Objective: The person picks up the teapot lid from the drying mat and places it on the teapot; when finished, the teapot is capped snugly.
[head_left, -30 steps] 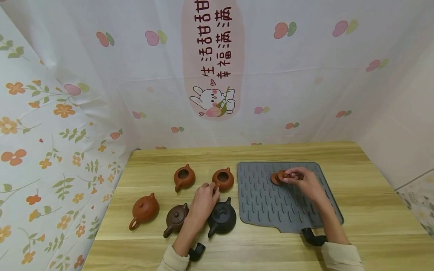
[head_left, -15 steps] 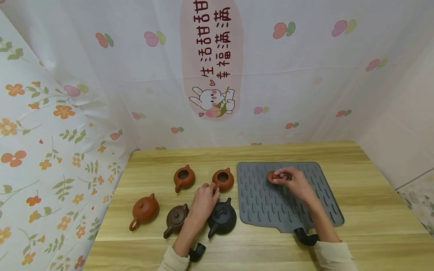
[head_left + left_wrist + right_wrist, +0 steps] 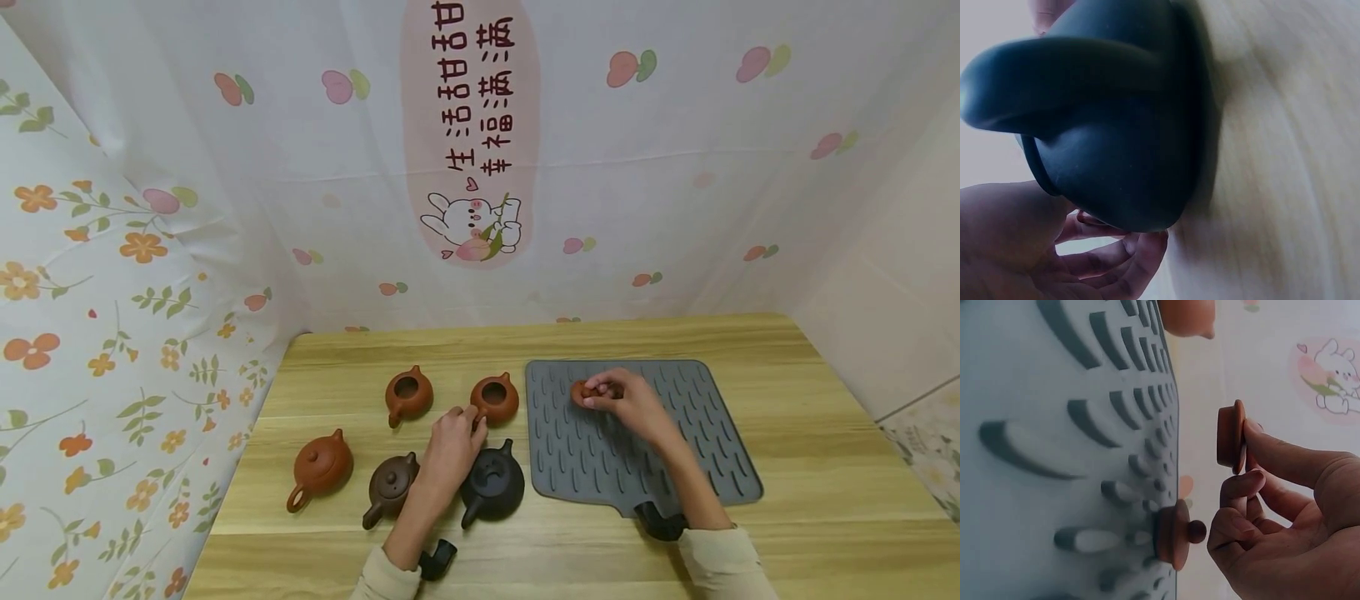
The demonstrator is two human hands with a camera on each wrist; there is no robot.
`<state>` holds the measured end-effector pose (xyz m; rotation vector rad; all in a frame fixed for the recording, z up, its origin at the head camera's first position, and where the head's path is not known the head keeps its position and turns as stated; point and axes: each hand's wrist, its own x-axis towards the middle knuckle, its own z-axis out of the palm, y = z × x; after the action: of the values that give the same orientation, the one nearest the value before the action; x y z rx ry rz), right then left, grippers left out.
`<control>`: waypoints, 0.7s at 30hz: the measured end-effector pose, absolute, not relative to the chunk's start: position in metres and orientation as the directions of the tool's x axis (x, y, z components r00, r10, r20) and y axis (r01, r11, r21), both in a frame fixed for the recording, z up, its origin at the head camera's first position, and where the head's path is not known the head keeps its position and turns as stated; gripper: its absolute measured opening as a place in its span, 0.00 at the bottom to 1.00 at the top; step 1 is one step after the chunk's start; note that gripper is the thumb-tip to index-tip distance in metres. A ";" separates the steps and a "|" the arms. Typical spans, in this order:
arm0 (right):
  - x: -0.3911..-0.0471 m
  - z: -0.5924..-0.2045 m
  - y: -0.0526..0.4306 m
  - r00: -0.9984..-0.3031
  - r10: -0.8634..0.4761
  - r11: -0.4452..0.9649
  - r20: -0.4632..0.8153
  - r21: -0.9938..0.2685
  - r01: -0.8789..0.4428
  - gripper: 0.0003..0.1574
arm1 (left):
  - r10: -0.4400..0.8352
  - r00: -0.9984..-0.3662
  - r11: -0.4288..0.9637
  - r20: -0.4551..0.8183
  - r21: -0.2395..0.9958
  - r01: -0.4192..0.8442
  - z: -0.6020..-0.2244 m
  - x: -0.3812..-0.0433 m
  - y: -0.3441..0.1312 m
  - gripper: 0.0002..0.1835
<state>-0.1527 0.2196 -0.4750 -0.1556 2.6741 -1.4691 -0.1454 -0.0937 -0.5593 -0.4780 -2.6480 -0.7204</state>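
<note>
My right hand (image 3: pixel 630 404) pinches a reddish-brown teapot lid (image 3: pixel 1230 437) by its knob, above a grey ridged mat (image 3: pixel 555 467). A second lid (image 3: pixel 1172 534), knob up, sits on the mat below that hand; the hand mostly hides it in the head view. My left hand (image 3: pixel 450 442) reaches between pots, thumb and fingers pinching the handle of a lidless orange-brown teapot (image 3: pixel 498 407). In the left wrist view a black teapot (image 3: pixel 1122 150) fills the foreground, partly covering the left fingers (image 3: pixel 1144 262).
Another lidless orange-brown teapot (image 3: pixel 411 397) stands at the back left. A lidded orange teapot (image 3: pixel 324 463) is at the far left, and a dark brown lidded teapot (image 3: pixel 392 479) stands beside the left forearm. The wooden table (image 3: pixel 570 550) meets a patterned curtain (image 3: pixel 345 275) behind.
My right hand has carried the lid leftward over the mat, away from the other lid. The left hand stays at the teapot handle.
</note>
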 end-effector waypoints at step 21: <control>-0.167 -0.472 0.180 -0.978 -0.209 0.566 -0.019 -0.818 -0.105 0.11 | 0.207 -0.911 0.849 0.357 0.398 0.348 -0.572 -0.150 -0.093 0.09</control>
<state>-0.1665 0.1798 -0.4723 -0.2699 2.6781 -1.3877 -0.1501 -0.0925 -0.5720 -0.4193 -2.7244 -0.6679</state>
